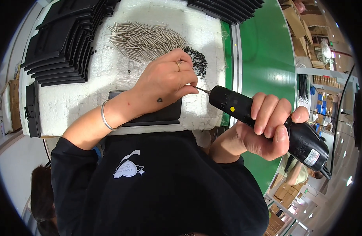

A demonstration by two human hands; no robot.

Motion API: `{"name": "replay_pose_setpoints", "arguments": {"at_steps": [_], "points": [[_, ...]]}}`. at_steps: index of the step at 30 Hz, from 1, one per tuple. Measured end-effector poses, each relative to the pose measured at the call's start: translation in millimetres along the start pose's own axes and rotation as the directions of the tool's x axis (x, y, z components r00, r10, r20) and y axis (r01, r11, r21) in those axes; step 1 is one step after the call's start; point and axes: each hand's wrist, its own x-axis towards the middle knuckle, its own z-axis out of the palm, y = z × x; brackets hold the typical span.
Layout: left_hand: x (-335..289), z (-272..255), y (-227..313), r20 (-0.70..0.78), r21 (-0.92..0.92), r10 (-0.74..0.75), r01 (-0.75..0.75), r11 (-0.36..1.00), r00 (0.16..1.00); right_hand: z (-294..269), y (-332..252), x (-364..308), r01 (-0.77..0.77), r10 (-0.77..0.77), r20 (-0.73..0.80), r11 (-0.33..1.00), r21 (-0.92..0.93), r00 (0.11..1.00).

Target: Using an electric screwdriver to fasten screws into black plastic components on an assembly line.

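Observation:
My right hand [269, 126] is wrapped around a black electric screwdriver [232, 103], which lies nearly level with its bit pointing left. At the tip of the thin metal bit [203, 91], my left hand [165, 76] is closed in a pinch. Whatever sits between those fingertips is too small to make out. Below the left hand and wrist, partly covered by them, a flat black panel [165, 114] lies at the near edge of the white padded work surface [204, 31]. Just beyond the left fingers is a heap of small black screws [199, 63].
Many silver metal pins [143, 41] lie piled at the far middle. Stacked black panels [59, 49] stand at the left, and more panels [228, 10] at the far right. A green surface [263, 51] runs along the right, where another person [295, 173] shows beyond.

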Motion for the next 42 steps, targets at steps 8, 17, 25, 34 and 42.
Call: {"name": "replay_pose_setpoints", "arguments": {"at_steps": [8,17,25,34,42], "points": [[-13,-10,2,0.006,0.012,0.003,-0.003,1.0,1.0,10,5,-2,-0.026,0.026,0.078,1.0,0.002,0.997],[-23,-21,7,0.041,-0.053,-0.028,0.03,0.998,0.999,25,18,-5,-0.004,-0.002,0.151,0.999,0.033,0.989],[-35,-72,-56,0.163,0.52,-0.179,0.069,0.851,0.97,21,20,-4,-0.08,0.078,0.121,0.997,0.011,0.99],[-39,-82,-65,0.365,0.542,-0.046,-0.172,0.822,0.93,25,20,-5,-0.084,0.084,0.132,0.996,-0.005,0.988],[-58,-76,-24,-0.001,0.401,-0.099,0.091,0.912,0.995,30,26,-5,-0.091,0.087,0.15,0.995,0.026,0.985]]}}
